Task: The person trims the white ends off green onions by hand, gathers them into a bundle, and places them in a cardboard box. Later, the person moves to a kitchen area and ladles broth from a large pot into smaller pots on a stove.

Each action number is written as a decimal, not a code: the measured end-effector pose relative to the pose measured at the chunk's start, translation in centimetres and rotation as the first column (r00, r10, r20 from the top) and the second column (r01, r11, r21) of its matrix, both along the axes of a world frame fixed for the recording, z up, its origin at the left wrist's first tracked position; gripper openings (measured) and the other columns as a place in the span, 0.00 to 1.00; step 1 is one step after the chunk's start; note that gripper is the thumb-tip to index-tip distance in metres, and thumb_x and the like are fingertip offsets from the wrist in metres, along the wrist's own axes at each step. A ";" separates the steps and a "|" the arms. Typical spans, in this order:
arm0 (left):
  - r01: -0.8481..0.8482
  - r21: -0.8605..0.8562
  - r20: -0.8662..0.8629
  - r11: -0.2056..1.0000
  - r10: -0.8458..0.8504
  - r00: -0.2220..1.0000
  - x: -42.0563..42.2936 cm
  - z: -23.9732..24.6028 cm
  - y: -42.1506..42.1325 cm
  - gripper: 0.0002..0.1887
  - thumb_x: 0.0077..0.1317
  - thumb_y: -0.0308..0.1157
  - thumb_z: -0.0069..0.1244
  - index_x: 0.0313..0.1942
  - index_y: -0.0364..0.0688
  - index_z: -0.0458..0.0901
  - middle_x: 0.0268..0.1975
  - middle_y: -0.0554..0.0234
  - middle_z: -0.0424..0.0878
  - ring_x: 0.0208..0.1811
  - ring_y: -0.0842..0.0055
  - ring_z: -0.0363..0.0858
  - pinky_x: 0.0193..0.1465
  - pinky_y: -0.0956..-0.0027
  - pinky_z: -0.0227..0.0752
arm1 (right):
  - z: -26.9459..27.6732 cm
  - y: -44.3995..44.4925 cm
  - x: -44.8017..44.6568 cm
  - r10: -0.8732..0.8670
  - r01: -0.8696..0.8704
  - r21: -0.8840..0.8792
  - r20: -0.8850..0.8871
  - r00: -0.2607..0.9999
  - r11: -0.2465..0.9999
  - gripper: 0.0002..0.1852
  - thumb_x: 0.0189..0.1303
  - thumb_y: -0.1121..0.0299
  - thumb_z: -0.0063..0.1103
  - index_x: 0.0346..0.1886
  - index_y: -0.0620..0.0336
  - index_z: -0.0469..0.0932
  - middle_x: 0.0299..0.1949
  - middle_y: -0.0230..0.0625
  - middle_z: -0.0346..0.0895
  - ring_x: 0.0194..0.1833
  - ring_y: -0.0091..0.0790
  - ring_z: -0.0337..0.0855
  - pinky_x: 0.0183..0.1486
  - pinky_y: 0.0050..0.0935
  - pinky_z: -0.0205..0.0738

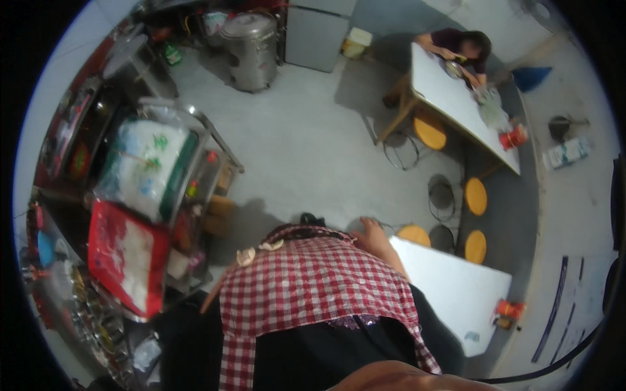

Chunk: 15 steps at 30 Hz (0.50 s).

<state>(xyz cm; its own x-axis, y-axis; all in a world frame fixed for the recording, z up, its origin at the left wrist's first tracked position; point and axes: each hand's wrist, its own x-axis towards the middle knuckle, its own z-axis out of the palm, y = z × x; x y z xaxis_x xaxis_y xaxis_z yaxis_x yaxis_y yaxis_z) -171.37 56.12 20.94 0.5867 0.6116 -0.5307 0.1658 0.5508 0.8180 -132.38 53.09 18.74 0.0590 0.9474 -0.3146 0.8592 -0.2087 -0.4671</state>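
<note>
My right hand (370, 234) is beside the right edge of the red-and-white checked apron (313, 278) on my body. Its fingers look loosely apart, with nothing visible in them, though the picture is blurred there. Just a strip of my left forearm (213, 296) shows past the apron's left side; the left hand itself is out of view. Pale ruffled trim (246, 256) sits at the apron's left edge. Nearest to my right arm is a white table (450, 288). To my left stands a metal cart with a plastic-covered white box (146, 161) and a red tray (124, 259).
Across the grey floor (293, 132), another person (462, 49) sits over a bowl (453, 70) at a second white table (440, 93). Yellow-topped stools (429, 131) line the right wall. A large steel pot (249, 54) stands near a grey refrigerator (315, 36). Food containers (100, 322) crowd the lower left.
</note>
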 end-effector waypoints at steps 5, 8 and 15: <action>-0.300 0.025 -0.066 0.954 0.301 0.951 -1.4 -3.9 -3.8 0.29 0.69 0.51 0.41 0.61 0.38 0.69 0.59 0.50 0.70 0.60 0.66 0.68 0.63 0.67 0.59 | 5.1 6.7 -2.1 0.315 -0.298 0.147 -0.106 0.943 0.943 0.29 0.58 0.56 0.63 0.60 0.62 0.72 0.56 0.51 0.75 0.54 0.49 0.77 0.55 0.39 0.73; -0.483 0.033 -0.108 0.875 0.483 0.869 -3.2 -6.1 -7.4 0.28 0.69 0.50 0.41 0.61 0.38 0.70 0.58 0.51 0.71 0.58 0.67 0.69 0.62 0.67 0.60 | 8.3 12.2 -6.3 0.467 -0.422 0.240 -0.179 0.866 0.874 0.25 0.60 0.59 0.62 0.57 0.62 0.74 0.54 0.49 0.77 0.51 0.46 0.80 0.53 0.37 0.74; -0.719 0.072 -0.134 0.691 0.721 0.679 -5.2 -12.1 -15.3 0.26 0.69 0.47 0.41 0.59 0.38 0.70 0.55 0.53 0.72 0.55 0.68 0.70 0.58 0.67 0.61 | -0.3 13.4 -10.4 0.482 -0.484 0.109 0.050 0.875 0.868 0.29 0.59 0.53 0.61 0.59 0.62 0.73 0.57 0.49 0.75 0.57 0.46 0.76 0.60 0.38 0.69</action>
